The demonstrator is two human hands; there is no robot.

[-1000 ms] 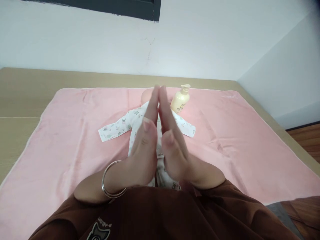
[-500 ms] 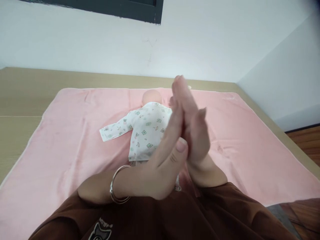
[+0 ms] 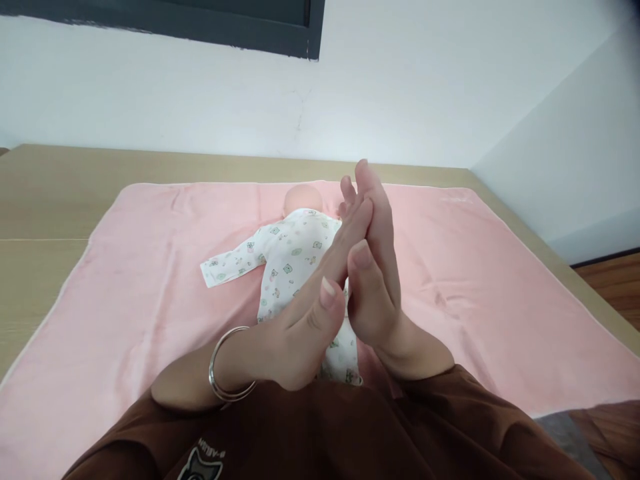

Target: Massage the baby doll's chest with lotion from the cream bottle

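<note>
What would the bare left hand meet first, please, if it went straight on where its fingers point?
Probably the bare right hand, whose fingers cross that line, though depth is unclear.

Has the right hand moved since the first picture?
Yes, to the right: the right hand pointed its fingers almost at the corner of the dark frame then; now they stand clearly right of that corner.

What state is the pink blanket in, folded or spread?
Spread: the pink blanket lies open across the wooden table under the clothed doll, its far corners visible.
</note>
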